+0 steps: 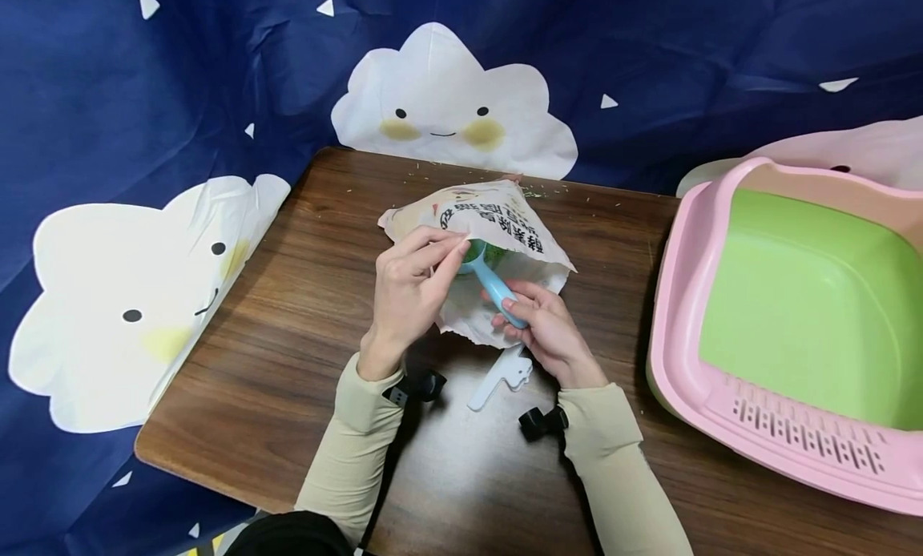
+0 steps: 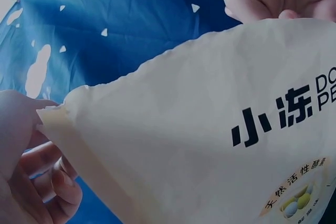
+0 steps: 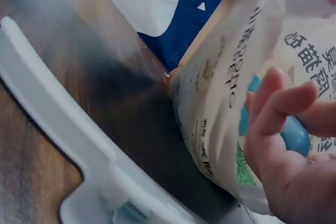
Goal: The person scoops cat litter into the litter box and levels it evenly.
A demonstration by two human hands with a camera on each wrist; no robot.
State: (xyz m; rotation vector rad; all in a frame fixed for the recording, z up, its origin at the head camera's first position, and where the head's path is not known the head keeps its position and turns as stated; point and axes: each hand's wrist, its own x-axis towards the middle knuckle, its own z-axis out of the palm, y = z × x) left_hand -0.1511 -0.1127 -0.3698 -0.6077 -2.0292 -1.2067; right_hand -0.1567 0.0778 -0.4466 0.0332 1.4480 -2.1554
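Observation:
A white printed paper bag (image 1: 497, 211) lies on the table with its mouth toward me. My left hand (image 1: 409, 288) pinches the upper rim of that mouth between thumb and fingers. A light-blue scoop (image 1: 493, 285) is in my right hand (image 1: 550, 328), fingers around its handle. The scoop's head reaches into the bag, where green granules (image 1: 494, 255) show; its tip is partly behind the left fingers. In the right wrist view the handle's end (image 3: 295, 136) sits within the curled fingers. The left wrist view shows the bag's side panel (image 2: 173, 114).
A white clip-like piece (image 1: 502, 376) with an animal-shaped end lies on the brown table (image 1: 274, 364) between my wrists. A pink-rimmed, green litter box (image 1: 678, 356) stands at the right. Small bits lie scattered behind the bag, before a blue cloth (image 1: 620, 35) with clouds.

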